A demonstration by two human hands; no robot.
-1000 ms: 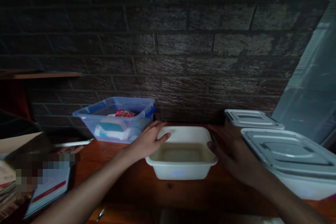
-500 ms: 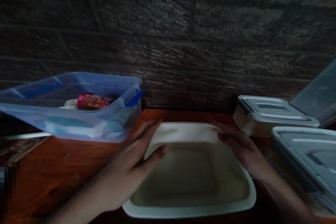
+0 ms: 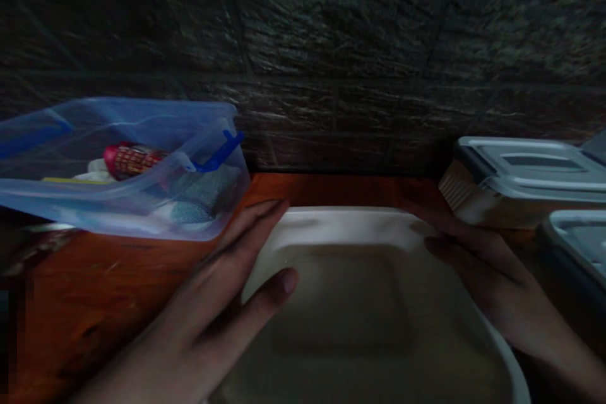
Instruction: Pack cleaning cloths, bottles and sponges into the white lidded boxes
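Observation:
A whitish rectangular basin (image 3: 331,227) stands on the table in front of me, with what looks like shallow murky water in it. My left hand (image 3: 208,303) lies along its left side, fingers stretched toward the far corner. The left thumb is spread apart over the inside of the basin. Along the opposite rim is my right hand (image 3: 492,278), its fingers extended toward the far right corner and its thumb over the inner edge. Both hands appear to touch the rim, but the contact under the palms is hidden. The basin's near edge is out of view.
On the left, a clear plastic box (image 3: 161,221) with blue latches holds a red-wrapped packet (image 3: 132,161) and cloths. Lidded containers (image 3: 540,164) stand at the right, one close beside my right hand. A dark stone wall (image 3: 331,44) backs the wooden table (image 3: 95,284).
My view has come closer to the basin, whose near edge has dropped out of sight. Both hands remain along its sides, looking larger. The basin shows no clear shift on the table.

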